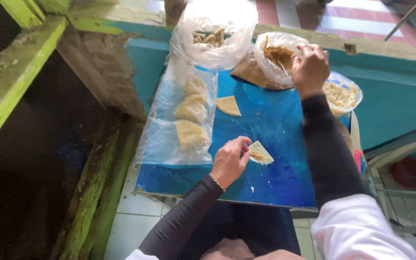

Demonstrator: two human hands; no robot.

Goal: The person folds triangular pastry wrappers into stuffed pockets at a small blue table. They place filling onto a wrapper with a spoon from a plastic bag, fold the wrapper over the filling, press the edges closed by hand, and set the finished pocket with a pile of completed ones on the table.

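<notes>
My left hand (230,159) pinches the near corner of a pale triangular wrapper (261,152) lying on the blue board (270,125), with a small brown dab of filling on it. My right hand (310,67) is stretched to the far edge, fingers closed on a thin utensil handle inside a clear bag of brown filling (279,57). A second loose wrapper triangle (228,105) lies on the board further back.
A clear plastic sheet (169,135) at the board's left holds three folded pieces (191,108). A bigger bag of pale pieces (212,36) stands at the back. A bowl of white crumbly filling (341,95) sits at right. A teal ledge (391,96) runs behind.
</notes>
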